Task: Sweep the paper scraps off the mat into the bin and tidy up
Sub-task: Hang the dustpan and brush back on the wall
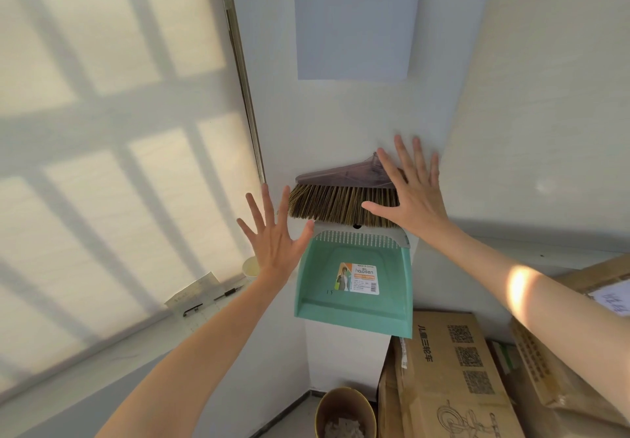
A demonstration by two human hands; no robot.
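Note:
A broom head point(335, 202) with brown bristles and a clear plastic top rests against the white wall, bristles pointing down. Just below it stands a mint-green dustpan point(354, 284) with a label, its open face toward me. My left hand point(274, 236) is raised with fingers spread, to the left of the dustpan and holding nothing. My right hand point(412, 192) is also spread open in front of the broom head's right end. At the bottom a round tan bin point(346, 410) on the floor holds white paper scraps point(342, 427). The mat is out of view.
Cardboard boxes point(453, 379) are stacked at the lower right beside the bin. A sheet marked "2 - 6" point(356, 18) hangs on the wall above. On the left a windowsill point(201, 308) carries pens, paper and a small cup under a closed blind.

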